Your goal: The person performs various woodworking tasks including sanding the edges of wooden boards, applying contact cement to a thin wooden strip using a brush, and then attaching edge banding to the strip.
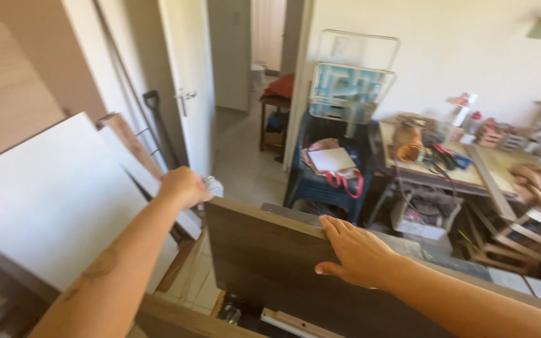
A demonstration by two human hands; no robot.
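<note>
A cluttered workshop room with an open white door (189,81) — a workbench (446,172) stands at right. The dark brown board (270,269) stands on edge in front. The right hand (358,253) lies flat over its top edge, fingers extended; the left hand (184,186) is curled shut at its upper left corner, beside leaning white panels (51,200).

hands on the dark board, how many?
2. The left hand grips the dark brown board at its upper left corner; the right hand lies flat on its top edge, fingers over it. No other hands show.
</note>
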